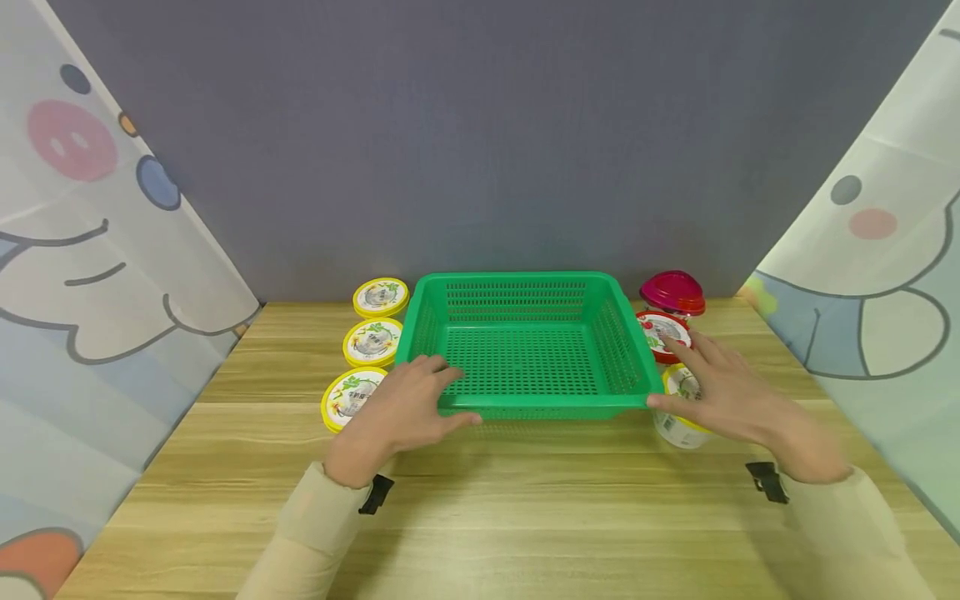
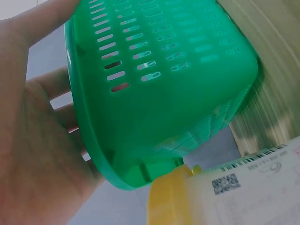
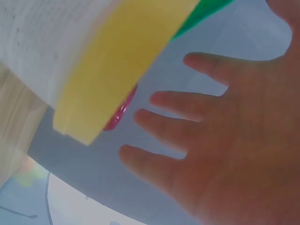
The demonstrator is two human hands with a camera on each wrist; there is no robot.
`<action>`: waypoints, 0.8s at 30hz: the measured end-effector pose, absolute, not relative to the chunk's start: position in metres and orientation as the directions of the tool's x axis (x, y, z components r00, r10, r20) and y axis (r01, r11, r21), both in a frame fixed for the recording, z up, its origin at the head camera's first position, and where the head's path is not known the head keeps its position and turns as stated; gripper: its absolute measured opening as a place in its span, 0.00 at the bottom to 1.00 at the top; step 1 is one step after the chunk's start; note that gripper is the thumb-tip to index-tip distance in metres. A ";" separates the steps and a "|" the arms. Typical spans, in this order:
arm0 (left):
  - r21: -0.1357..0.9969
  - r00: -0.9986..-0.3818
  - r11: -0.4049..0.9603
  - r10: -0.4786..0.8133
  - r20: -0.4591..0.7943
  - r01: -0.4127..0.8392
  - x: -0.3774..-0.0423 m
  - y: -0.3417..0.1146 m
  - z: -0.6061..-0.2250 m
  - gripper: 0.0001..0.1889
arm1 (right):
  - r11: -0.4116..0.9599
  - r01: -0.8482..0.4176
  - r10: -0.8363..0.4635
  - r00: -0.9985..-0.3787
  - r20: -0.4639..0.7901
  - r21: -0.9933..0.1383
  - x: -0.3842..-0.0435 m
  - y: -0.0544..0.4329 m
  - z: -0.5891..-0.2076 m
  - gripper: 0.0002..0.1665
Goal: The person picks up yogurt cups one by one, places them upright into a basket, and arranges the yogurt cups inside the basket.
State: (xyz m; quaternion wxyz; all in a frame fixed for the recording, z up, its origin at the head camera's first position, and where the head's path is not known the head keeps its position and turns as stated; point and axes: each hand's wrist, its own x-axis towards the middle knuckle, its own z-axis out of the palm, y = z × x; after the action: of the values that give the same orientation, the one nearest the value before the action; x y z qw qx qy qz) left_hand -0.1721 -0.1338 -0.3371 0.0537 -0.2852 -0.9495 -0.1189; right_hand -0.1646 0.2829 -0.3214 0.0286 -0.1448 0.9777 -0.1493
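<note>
A green plastic basket [image 1: 517, 400] with slotted walls stands on the wooden table with nothing inside. At its near left corner is my left hand [image 1: 408, 404], the thumb outside the front rim and the fingers over the inner side, loosely bent. In the left wrist view, a gap shows between the palm and the basket rim [image 2: 84, 126]. My right hand [image 1: 720, 387] hovers with spread fingers over a white tub with a yellow lid [image 1: 678, 429], its thumb tip beside the basket's near right corner. The right wrist view shows the hand [image 3: 225, 126] holding nothing.
Left of the basket, yellow-lidded tubs [image 1: 373, 342] stand in a row. To the right are a red-lidded tub [image 1: 663, 329] and, farther back, a container with a dark pink lid [image 1: 675, 292]. A grey panel [image 1: 480, 150] rises behind, with cartoon-printed sheets [image 1: 862, 317] at both sides.
</note>
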 end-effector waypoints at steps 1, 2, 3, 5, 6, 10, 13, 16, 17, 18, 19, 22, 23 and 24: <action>0.196 -0.831 0.808 0.531 0.168 0.556 -0.172 -0.133 -0.337 0.34 | 0.913 -0.271 -0.290 -0.957 -0.017 -0.304 -0.164 0.284 -0.321 0.60; 0.196 -0.828 0.806 0.534 0.170 0.559 -0.172 -0.133 -0.337 0.33 | 0.913 -0.269 -0.289 -0.957 -0.019 -0.306 -0.164 0.286 -0.321 0.60; 0.194 -0.828 0.805 0.535 0.169 0.560 -0.172 -0.133 -0.337 0.32 | 0.913 -0.268 -0.288 -0.957 -0.022 -0.308 -0.164 0.287 -0.320 0.60; 0.196 -0.829 0.806 0.534 0.166 0.559 -0.172 -0.132 -0.337 0.30 | 0.912 -0.267 -0.289 -0.957 -0.027 -0.311 -0.163 0.288 -0.321 0.61; 0.197 -0.829 0.806 0.534 0.164 0.558 -0.172 -0.132 -0.337 0.29 | 0.911 -0.272 -0.294 -0.955 -0.026 -0.311 -0.163 0.289 -0.321 0.60; 0.204 -0.837 0.812 0.526 0.151 0.547 -0.172 -0.131 -0.338 0.27 | 0.905 -0.287 -0.311 -0.950 -0.027 -0.313 -0.164 0.290 -0.323 0.59; 0.204 -0.836 0.812 0.527 0.152 0.548 -0.171 -0.130 -0.337 0.25 | 0.907 -0.280 -0.308 -0.950 -0.044 -0.316 -0.164 0.291 -0.324 0.60; 0.199 -0.833 0.809 0.530 0.160 0.553 -0.171 -0.130 -0.338 0.22 | 0.916 -0.265 -0.298 -0.952 -0.066 -0.302 -0.164 0.292 -0.325 0.61; 0.197 -0.832 0.809 0.531 0.162 0.554 -0.170 -0.130 -0.338 0.22 | 0.919 -0.259 -0.292 -0.954 -0.071 -0.298 -0.164 0.293 -0.325 0.61; 0.195 -0.831 0.808 0.532 0.163 0.555 -0.170 -0.130 -0.338 0.21 | 0.922 -0.254 -0.287 -0.955 -0.076 -0.294 -0.164 0.293 -0.325 0.61; 0.194 -0.831 0.809 0.531 0.164 0.555 -0.170 -0.130 -0.338 0.20 | 0.924 -0.249 -0.283 -0.956 -0.080 -0.290 -0.164 0.293 -0.326 0.61; 0.191 -0.831 0.809 0.533 0.158 0.556 -0.169 -0.131 -0.337 0.19 | 0.931 -0.235 -0.269 -0.959 -0.089 -0.277 -0.164 0.292 -0.326 0.60; 0.190 -0.831 0.809 0.534 0.157 0.556 -0.169 -0.131 -0.337 0.18 | 0.934 -0.232 -0.264 -0.960 -0.091 -0.271 -0.165 0.292 -0.326 0.59; 0.188 -0.828 0.807 0.538 0.155 0.560 -0.169 -0.131 -0.337 0.18 | 0.937 -0.231 -0.263 -0.960 -0.091 -0.263 -0.165 0.292 -0.326 0.57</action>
State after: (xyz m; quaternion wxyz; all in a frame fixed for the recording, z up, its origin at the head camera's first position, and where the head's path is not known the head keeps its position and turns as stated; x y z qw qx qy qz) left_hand -0.1693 -0.1308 -0.3370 0.0474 -0.2891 -0.9494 -0.1132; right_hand -0.1648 0.2921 -0.3262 0.0626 -0.1259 0.9820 -0.1258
